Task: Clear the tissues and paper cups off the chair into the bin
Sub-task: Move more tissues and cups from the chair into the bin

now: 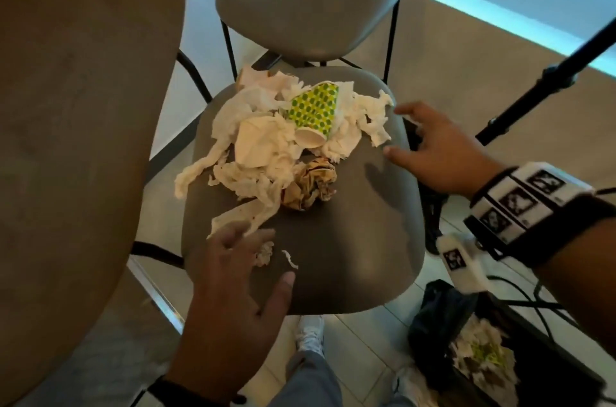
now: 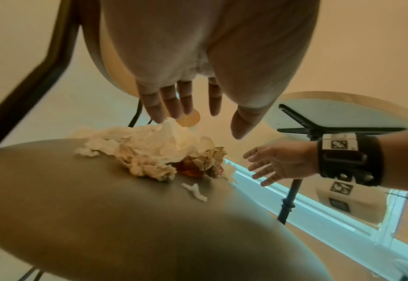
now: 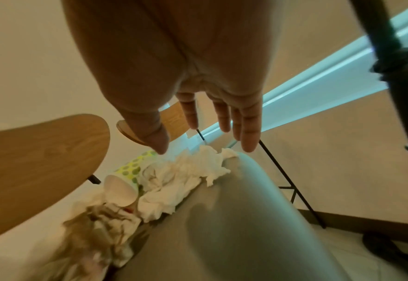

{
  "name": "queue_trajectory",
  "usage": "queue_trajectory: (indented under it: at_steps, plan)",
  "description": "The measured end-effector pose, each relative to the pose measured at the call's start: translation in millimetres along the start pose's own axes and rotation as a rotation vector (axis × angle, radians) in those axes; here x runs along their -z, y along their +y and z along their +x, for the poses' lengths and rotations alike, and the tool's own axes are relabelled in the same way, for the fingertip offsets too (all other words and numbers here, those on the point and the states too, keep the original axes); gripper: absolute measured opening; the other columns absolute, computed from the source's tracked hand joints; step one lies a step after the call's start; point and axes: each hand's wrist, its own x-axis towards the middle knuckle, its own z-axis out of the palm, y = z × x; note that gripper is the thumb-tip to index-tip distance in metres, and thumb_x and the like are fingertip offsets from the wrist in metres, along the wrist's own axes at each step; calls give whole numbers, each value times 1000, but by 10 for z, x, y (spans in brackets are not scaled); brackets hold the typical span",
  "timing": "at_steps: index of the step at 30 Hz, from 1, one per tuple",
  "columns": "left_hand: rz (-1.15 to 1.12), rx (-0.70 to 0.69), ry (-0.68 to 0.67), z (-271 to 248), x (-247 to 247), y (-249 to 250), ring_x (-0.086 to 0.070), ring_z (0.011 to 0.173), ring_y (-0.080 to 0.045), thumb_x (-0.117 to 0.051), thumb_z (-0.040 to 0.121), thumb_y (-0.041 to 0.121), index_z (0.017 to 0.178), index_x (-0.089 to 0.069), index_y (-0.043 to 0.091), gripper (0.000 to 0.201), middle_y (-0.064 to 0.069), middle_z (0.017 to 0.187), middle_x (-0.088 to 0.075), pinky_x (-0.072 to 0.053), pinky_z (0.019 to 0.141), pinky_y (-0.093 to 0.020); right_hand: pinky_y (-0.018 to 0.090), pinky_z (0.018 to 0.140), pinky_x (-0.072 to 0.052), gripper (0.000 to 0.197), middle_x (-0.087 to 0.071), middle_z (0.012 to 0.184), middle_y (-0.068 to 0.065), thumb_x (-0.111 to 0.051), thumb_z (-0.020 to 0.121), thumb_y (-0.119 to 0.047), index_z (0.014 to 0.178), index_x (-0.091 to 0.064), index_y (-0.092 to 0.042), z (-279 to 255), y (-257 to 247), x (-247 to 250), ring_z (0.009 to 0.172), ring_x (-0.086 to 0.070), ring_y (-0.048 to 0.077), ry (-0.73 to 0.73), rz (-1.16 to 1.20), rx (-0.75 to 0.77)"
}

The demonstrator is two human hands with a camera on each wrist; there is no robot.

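White tissues [image 1: 266, 140] between spread fingers [image 1: 405, 111]

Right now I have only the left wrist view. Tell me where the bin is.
Observer: The bin stands on the floor by the front right corner of the chair, with tissues already inside.
Operator: Report any cups on the seat.
Observer: One green-dotted paper cup lies on its side in the tissue pile.
Operator: Name anything lying apart from the pile.
Observer: A small tissue wad lies beside the fingers of the left hand.
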Motion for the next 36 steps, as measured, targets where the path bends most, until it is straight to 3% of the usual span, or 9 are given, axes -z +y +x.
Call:
queue_trajectory:
  at_steps: [3, 9, 12, 14, 16, 21, 24, 30, 36]
  plan:
    - [92, 164, -31, 58, -22, -188, -25, 148, -25, -81, 73, 57, 143, -39, 40, 83, 3, 160, -23, -26, 112, -41, 37, 107, -35, 98, -36, 154, 9, -78, 75, -57, 154, -28, -31, 377, -163, -39, 138, -41, 28, 2, -62, 21]
    - [103, 277, -132, 125, -150, -343, -14, 152, -38, -76, 63, 74, 152, -24, 50, 106, 6, 165, -5, -39, 109, -64, 54, 120, -23, 137, -5, 169, 2, -78, 52, -78, 158, 2, -41, 844, -325, -280, 154, -12, 31, -175, -188, 9]
    - [169, 226, -175, 211, -176, -402, -21, 150, -35, -66, 68, 80, 154, -23, 47, 102, -6, 164, -19, -36, 113, -59, 56, 117, -30, 121, -21, 162, 10, -75, 59, -75, 156, -10, -45, 921, -321, -394, 149, -23, 36, -221, -324, 51]
    - [197, 164, -169, 277, -182, -433, -33, 144, -32, -67, 74, 72, 153, -32, 42, 92, -6, 158, -33, -35, 113, -53, 48, 109, -40, 94, -43, 141, 10, -73, 67, -68, 148, -34, -41, 926, -314, -427, 132, -42, 34, -191, -401, 89]
    - [200, 163, -180, 323, -196, -464, -41, 137, -31, -71, 79, 60, 149, -41, 40, 79, -5, 150, -42, -38, 110, -50, 42, 101, -41, 70, -50, 124, 6, -73, 74, -56, 137, -50, -35, 895, -297, -458, 120, -46, 28, -147, -396, 133]
    - [219, 123, -150, 362, -237, -532, -56, 110, -31, -73, 86, 39, 122, -68, 28, 38, -7, 123, -58, -49, 92, -46, 33, 87, -49, 42, -58, 110, 0, -75, 82, -40, 119, -60, -27, 796, -206, -516, 98, -59, 19, -100, -294, 176]
    - [183, 99, -141, 385, -233, -540, -59, 96, -27, -75, 87, 27, 106, -71, 24, 20, -3, 110, -63, -53, 80, -45, 32, 86, -52, 37, -67, 106, -3, -76, 82, -39, 113, -63, -25, 725, -160, -496, 96, -64, 16, -84, -192, 207]
    - [64, 66, -116, 387, -176, -428, -56, 88, -16, -64, 92, 32, 95, -65, 24, 9, 7, 95, -58, -50, 76, -31, 31, 87, -53, 36, -68, 107, -4, -74, 86, -37, 116, -63, -21, 551, -114, -384, 97, -64, 15, -110, -134, 220]
    - [-40, 8, -57, 330, -71, -290, -59, 88, -16, -68, 92, 26, 97, -64, 23, 7, 7, 96, -59, -56, 74, -38, 36, 89, -56, 31, -70, 104, -8, -73, 85, -38, 113, -64, -27, 381, -11, -274, 96, -66, 11, -76, -30, 179]
